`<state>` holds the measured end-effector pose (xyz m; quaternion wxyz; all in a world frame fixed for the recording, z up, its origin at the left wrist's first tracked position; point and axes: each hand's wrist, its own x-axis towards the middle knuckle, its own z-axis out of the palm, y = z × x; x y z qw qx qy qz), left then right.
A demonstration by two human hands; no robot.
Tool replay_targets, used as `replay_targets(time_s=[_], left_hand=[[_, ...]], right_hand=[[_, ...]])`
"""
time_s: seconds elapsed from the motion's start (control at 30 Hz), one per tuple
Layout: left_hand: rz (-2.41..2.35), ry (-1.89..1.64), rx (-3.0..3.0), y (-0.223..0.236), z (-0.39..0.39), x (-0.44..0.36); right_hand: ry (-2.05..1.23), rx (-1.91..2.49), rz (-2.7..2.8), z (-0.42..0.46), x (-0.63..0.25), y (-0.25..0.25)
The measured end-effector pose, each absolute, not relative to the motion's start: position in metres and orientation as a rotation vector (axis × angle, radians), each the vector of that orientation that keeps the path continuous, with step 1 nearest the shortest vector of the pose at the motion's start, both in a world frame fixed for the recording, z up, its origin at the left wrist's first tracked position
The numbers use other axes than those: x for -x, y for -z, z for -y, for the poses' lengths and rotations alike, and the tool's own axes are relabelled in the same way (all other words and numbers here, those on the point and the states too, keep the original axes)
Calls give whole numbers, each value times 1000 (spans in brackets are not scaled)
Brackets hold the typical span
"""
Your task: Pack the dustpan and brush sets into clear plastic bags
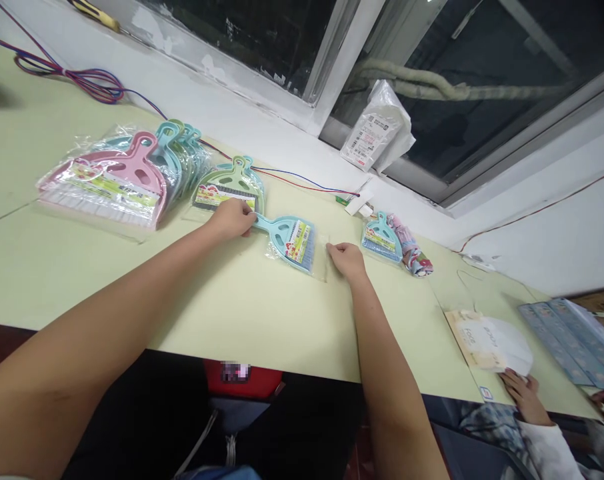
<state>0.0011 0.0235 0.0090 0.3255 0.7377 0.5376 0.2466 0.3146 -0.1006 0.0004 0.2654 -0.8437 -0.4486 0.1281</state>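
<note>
A light-blue dustpan-and-brush set (285, 237) with a yellow-green label lies sideways on the table, partly inside a clear plastic bag (321, 259). My left hand (232, 219) is closed around the end of its handle. At the other end, my right hand (347, 259) pinches the edge of the clear bag. Just behind my left hand sits a green dustpan set (239, 175) in clear wrap, with a blue one partly hidden behind it. Farther left stands a row of several wrapped sets, a pink dustpan (139, 160) in front.
Another blue dustpan set (382, 240) lies at the right beside a patterned cloth bundle (409, 247). Coiled wires (92, 83) run along the wall. A packaged white box (375, 133) rests on the sill. A co-worker's hand (525, 393) touches a white package (487, 340).
</note>
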Motion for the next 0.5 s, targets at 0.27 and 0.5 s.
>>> replay_targets(time_s=[0.27,0.5], left_hand=[[-1298,-645,-1770,-2,-30,-2],[-1216,-662,-1647,1,-32,-3]], right_hand=[[-419,2267,1276,98,-310,5],[-643,2249,1231,109,-324,-3]])
